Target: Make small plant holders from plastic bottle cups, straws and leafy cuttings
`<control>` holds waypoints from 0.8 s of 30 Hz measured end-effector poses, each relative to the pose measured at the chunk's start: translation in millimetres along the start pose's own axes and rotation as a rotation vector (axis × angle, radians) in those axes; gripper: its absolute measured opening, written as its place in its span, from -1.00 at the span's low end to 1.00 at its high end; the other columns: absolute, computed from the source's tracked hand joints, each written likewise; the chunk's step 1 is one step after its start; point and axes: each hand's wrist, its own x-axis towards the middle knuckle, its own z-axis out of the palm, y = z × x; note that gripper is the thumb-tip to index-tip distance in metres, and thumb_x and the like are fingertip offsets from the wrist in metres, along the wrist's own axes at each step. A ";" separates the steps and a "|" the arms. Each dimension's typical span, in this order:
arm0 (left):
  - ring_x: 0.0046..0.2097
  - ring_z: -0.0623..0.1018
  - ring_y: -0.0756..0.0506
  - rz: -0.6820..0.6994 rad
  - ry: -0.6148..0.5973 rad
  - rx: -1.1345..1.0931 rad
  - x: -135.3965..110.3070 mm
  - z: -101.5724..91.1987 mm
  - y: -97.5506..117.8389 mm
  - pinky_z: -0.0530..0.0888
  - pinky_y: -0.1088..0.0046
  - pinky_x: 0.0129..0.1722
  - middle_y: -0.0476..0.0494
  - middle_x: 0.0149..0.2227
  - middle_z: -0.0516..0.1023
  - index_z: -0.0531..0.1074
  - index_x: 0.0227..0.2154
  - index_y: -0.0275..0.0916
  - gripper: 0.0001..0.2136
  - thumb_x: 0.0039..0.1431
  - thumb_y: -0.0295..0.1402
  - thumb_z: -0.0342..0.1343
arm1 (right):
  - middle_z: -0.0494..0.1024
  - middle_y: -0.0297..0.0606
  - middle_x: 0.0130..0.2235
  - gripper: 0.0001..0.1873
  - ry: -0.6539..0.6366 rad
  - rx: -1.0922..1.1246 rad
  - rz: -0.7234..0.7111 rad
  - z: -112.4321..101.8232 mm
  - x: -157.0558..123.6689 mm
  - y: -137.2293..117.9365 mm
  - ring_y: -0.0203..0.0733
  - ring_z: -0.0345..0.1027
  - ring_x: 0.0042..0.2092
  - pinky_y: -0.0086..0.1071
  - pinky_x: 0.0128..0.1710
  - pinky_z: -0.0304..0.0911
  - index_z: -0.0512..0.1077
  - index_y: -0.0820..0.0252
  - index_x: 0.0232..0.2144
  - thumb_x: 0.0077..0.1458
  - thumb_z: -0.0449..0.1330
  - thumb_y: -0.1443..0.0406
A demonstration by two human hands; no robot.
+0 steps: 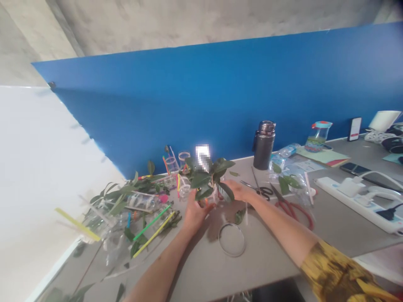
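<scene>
Green sprig [201, 179] stands in a clear cup [213, 196] my left hand [195, 212] curls around; how my right hand [236, 191] opposite grips, I cannot tell. If I loosen, it may tip, top-heavy.

A blue partition [189, 92], grey desk [204, 268] and power strip [357, 207] suggest an office.

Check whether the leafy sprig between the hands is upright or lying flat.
Upright: the leafy sprig rises between the left hand and right hand, its leaves spreading above the tabletop.
</scene>
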 end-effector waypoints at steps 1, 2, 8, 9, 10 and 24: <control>-0.06 0.57 -0.25 -0.006 0.014 0.058 -1.0 0.0 1.2 0.48 0.14 0.00 -0.23 -0.06 0.56 0.42 -0.04 -0.19 -0.46 -0.09 -0.23 0.45 | 0.63 -0.23 -0.33 -0.83 -0.006 0.007 0.007 -0.8 -0.6 0.2 -0.09 0.47 -0.28 -0.28 -0.28 0.41 0.55 0.17 -0.42 -0.06 0.37 0.20; -0.04 0.56 -0.25 -0.006 0.024 0.117 -2.0 0.1 2.5 0.46 0.13 0.03 -0.22 -0.05 0.55 0.42 -0.05 -0.19 -0.47 -0.09 -0.23 0.45 | 0.62 -0.23 -0.35 -0.81 -0.007 0.008 0.017 -1.7 -1.3 0.9 -0.10 0.46 -0.30 -0.29 -0.29 0.40 0.54 0.18 -0.43 -0.06 0.37 0.19; 0.11 0.49 -0.33 0.015 0.017 0.320 -5.7 1.0 7.1 0.42 0.07 0.10 -0.27 0.02 0.48 0.38 -0.04 -0.17 -0.47 -0.06 -0.20 0.44 | 0.61 -0.24 -0.36 -0.80 0.025 0.012 0.078 -2.1 -3.7 4.3 -0.11 0.47 -0.32 -0.28 -0.29 0.41 0.56 0.17 -0.36 -0.06 0.35 0.19; 0.14 0.48 -0.37 0.003 0.022 0.332 -5.7 0.9 7.0 0.42 0.05 0.09 -0.30 0.04 0.47 0.36 -0.02 -0.17 -0.42 -0.08 -0.16 0.45 | 0.62 -0.23 -0.35 -0.81 0.039 0.012 0.086 -1.2 -3.7 3.9 -0.11 0.47 -0.32 -0.28 -0.29 0.41 0.56 0.16 -0.36 -0.05 0.34 0.20; 0.16 0.47 -0.41 -0.008 0.027 0.339 -5.6 0.9 6.8 0.41 0.02 0.09 -0.34 0.07 0.46 0.35 0.00 -0.16 -0.38 -0.10 -0.13 0.47 | 0.62 -0.23 -0.33 -0.82 0.053 0.010 0.093 -0.3 -3.8 3.6 -0.11 0.47 -0.32 -0.28 -0.28 0.41 0.56 0.15 -0.36 -0.05 0.34 0.21; 0.18 0.45 -0.46 0.012 0.057 0.331 -8.5 8.6 0.8 0.38 -0.08 0.17 -0.43 0.07 0.46 0.32 0.06 -0.25 -0.34 -0.09 -0.20 0.44 | 0.67 -0.27 -0.21 -0.72 -0.063 0.073 0.064 -5.4 -2.5 25.2 -0.03 0.53 -0.11 -0.20 -0.02 0.42 0.58 0.10 -0.27 -0.10 0.40 0.20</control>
